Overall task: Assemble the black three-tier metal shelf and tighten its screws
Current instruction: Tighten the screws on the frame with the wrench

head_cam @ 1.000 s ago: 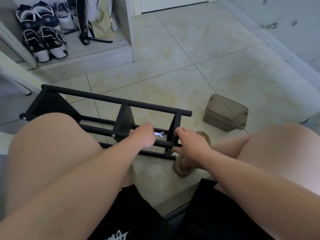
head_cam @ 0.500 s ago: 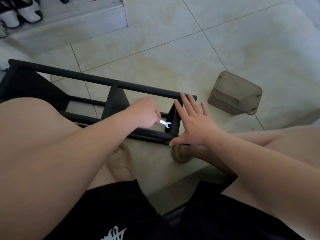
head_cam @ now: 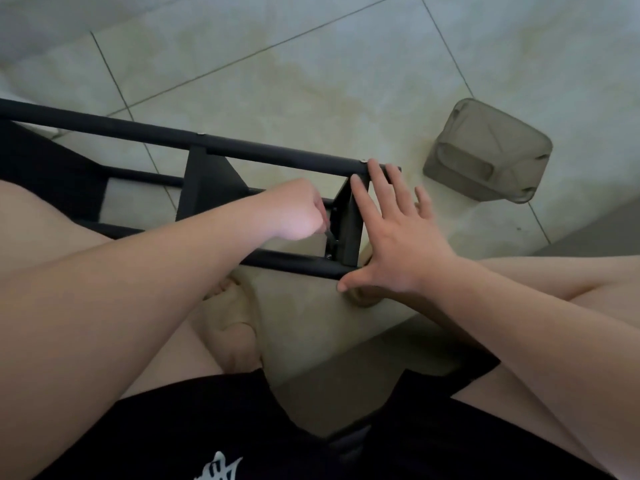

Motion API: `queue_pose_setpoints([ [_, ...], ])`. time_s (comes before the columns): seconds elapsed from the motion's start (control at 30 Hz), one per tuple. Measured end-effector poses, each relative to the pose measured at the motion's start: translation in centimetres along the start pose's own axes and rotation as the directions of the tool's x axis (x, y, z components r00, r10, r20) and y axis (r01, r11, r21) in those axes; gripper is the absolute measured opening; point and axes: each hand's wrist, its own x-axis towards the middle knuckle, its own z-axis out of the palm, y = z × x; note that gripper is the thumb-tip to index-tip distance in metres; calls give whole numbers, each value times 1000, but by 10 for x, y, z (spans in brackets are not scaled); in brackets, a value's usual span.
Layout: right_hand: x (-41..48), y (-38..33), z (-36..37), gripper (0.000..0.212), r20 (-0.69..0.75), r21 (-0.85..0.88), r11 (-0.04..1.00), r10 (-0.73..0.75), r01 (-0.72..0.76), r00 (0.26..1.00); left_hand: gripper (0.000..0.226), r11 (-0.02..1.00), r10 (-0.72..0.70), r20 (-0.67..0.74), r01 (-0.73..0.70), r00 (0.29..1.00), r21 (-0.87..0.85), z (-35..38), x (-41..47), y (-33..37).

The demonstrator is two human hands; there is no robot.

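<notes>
My left hand curls round the wrench at the shelf, my right hand pressing flat, fingers spread, on its end, above a pale tiled floor near a tub.

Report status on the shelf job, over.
Left hand grips small wrench at end-panel screw. Right hand flat, bracing shelf. Plastic bin clear of shelf.

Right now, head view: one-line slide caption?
Left hand holds a small wrench at the black shelf's end panel; open right hand braces it.
</notes>
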Motion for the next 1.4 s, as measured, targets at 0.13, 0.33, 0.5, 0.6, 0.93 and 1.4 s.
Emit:
queue_pose_setpoints([
  [0.13, 2, -3, -3, 150, 4, -15, 1000, -7, 7, 1000, 14, 966, -87, 62, 99, 994, -241, 7, 3, 4],
  [0.33, 5, -5, -6, 152, 12, -15, 1000, 5, -4, 1000, 11, 910, -130, 40, 135, 991, -392, 16, 4, 2],
  [0.5, 6, -7, -4, 152, 11, -17, 1000, 3, -3, 1000, 7, 856, -162, 89, 185, 983, -483, 18, 5, -4],
  [0.6, 5, -9, -5, 154, 10, -6, 1000, 13, -13, 1000, 6, 804, -180, 121, 217, 976, -554, 21, 7, -5],
  [0.93, 6, -14, -10, 155, 58, -2, 999, 33, -33, 998, 6, 817, -222, 94, 237, 971, -525, 19, 6, -4],
  [1.4, 6, -16, -12, 155, 69, 9, 999, 34, -35, 997, 11, 824, -276, 46, 261, 960, -502, 16, 1, 5],
])
